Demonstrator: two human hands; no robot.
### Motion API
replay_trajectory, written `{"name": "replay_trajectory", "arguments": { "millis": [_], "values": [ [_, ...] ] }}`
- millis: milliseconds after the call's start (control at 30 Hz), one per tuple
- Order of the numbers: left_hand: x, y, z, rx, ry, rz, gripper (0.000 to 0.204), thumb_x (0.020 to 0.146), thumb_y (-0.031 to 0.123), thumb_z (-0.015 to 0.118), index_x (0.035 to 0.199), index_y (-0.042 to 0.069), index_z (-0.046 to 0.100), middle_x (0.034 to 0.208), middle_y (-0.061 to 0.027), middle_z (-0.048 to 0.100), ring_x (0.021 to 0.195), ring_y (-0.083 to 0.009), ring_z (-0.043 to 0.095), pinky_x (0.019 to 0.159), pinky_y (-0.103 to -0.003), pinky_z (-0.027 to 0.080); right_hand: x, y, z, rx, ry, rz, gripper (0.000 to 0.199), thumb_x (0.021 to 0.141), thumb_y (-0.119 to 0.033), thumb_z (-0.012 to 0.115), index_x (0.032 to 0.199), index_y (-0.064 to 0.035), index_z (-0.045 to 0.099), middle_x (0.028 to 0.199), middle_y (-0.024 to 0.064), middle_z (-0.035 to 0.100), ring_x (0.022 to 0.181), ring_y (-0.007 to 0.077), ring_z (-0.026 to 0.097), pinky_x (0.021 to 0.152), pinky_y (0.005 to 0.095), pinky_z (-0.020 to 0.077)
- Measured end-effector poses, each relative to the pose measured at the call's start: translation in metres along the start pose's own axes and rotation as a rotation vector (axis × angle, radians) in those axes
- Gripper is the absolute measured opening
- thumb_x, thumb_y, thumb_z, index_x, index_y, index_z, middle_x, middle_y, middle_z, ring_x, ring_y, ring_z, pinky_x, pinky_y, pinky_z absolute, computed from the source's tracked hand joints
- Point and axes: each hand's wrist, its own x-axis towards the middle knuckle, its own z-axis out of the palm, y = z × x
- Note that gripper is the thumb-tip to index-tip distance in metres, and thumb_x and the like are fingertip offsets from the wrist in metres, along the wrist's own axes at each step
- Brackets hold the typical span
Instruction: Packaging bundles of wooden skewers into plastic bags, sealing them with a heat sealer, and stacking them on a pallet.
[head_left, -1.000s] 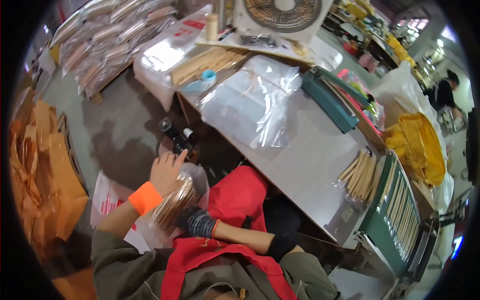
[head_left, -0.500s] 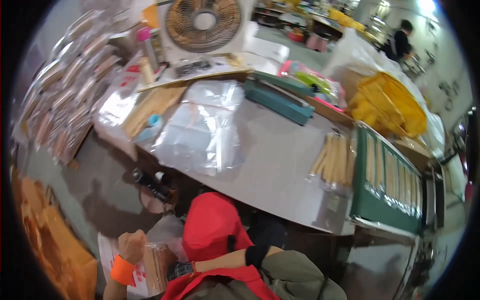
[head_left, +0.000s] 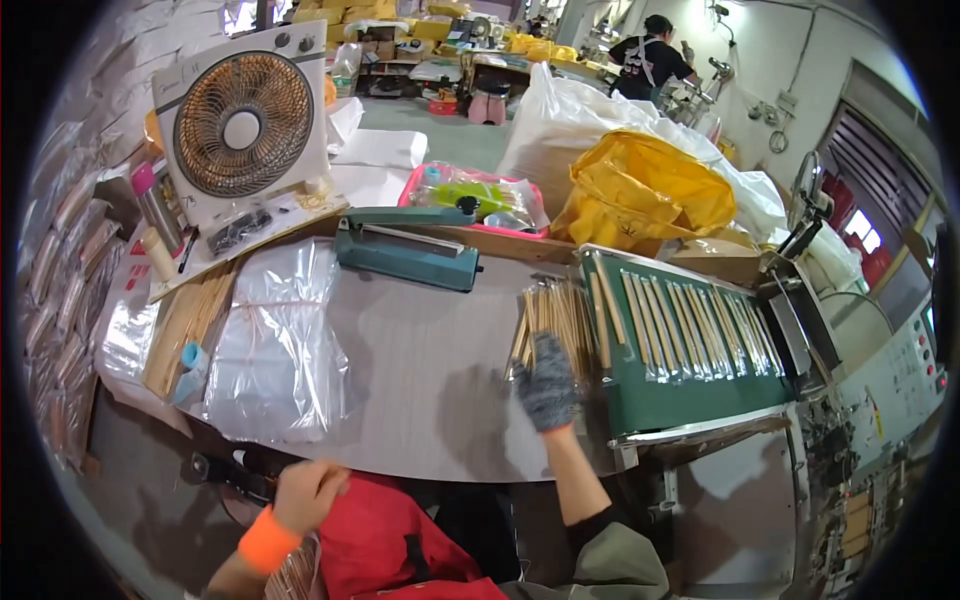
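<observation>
My right hand (head_left: 547, 385), in a grey knit glove, reaches over the table's right part. Its outstretched fingers lie on the near end of a pile of slim wooden sticks in clear wrappers (head_left: 562, 312). Low at the left, my bare left hand (head_left: 308, 495) wears an orange wristband (head_left: 269, 541) and hovers by the near table edge above my red apron (head_left: 375, 525). Its fingers are loosely bent, the thumb stands apart, and it holds nothing. Right of the pile, more wrapped sticks (head_left: 690, 325) lie in a row on a green conveyor belt (head_left: 650, 402).
A stack of clear plastic bags (head_left: 272, 345) lies on the grey table (head_left: 420, 400). Behind it are a teal bag sealer (head_left: 410, 262), a box fan (head_left: 240, 125) and a pink tray (head_left: 412, 187). A yellow sack (head_left: 640, 190) stands beyond; another person (head_left: 650, 60) stands far off.
My right arm has swung from across my lap at the lower left to the stick pile. My left hand has shifted slightly right and loosened from a fist. The view has turned right.
</observation>
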Motion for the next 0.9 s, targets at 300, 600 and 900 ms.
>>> {"name": "replay_trajectory", "arguments": {
  "millis": [300,600,900],
  "values": [
    [0.302,-0.06,0.138,0.168,-0.069,0.097,0.044,0.08,0.032,0.064,0.112,0.004,0.054,0.114,-0.0141,0.058,0.108,-0.03,0.053,0.092,-0.038,0.043,0.039,0.089,0.054,-0.01,-0.452,0.762,0.082,0.076,-0.047,0.066,0.13,0.0057,0.035,0.127,0.0263,0.047,0.117,0.0373,0.047,0.099,0.0406,0.039],
    [0.314,-0.025,0.221,0.046,-0.032,0.162,0.075,0.076,0.049,0.064,0.125,-0.005,0.043,0.125,-0.0253,0.047,0.119,-0.0383,0.043,0.1,-0.043,0.035,0.007,0.111,0.06,0.724,-0.267,0.823,0.07,0.066,-0.033,0.079,0.116,0.0057,0.049,0.099,0.022,0.062,0.09,0.0318,0.06,0.082,0.0365,0.048],
    [0.176,0.006,0.229,-0.306,0.186,0.096,0.068,0.083,0.034,0.06,0.133,-0.004,0.035,0.136,-0.0311,0.032,0.128,-0.0418,0.03,0.106,-0.042,0.025,-0.029,-0.029,0.022,0.338,-0.425,0.413,0.066,0.072,-0.018,0.062,0.13,0.0024,0.038,0.122,0.0284,0.048,0.111,0.0408,0.049,0.094,0.0445,0.0406]
  ]
}}
